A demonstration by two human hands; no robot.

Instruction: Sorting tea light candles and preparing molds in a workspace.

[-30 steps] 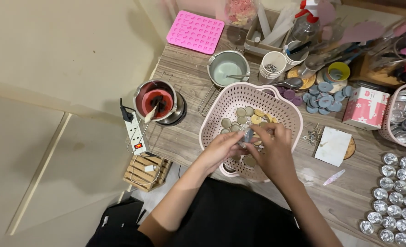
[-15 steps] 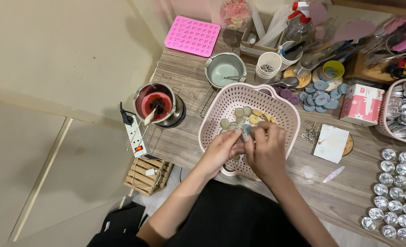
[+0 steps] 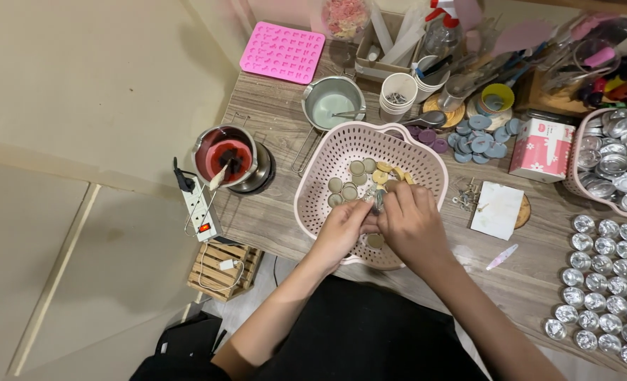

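A pale pink perforated basket (image 3: pixel 342 149) stands on the wooden table and holds several small round wax discs (image 3: pixel 356 168), grey-green and yellow. Both hands meet over the basket's near side. My left hand (image 3: pixel 341 231) and my right hand (image 3: pixel 411 224) pinch together a small silvery round cup (image 3: pixel 378 201), held between the fingertips just above the discs. What is inside the cup is hidden by the fingers.
A metal pot of red wax (image 3: pixel 227 159) sits left of the basket beside a white power strip (image 3: pixel 200 209). A small pot of pale wax (image 3: pixel 332 106), a pink silicone mould (image 3: pixel 282 51), paper cups, blue and purple discs (image 3: pixel 477 138), and rows of silvery cups (image 3: pixel 603 275) surround it.
Both hands stay joined over the basket, shifting slightly while turning the small cup between the fingers. Nothing else on the table has moved.
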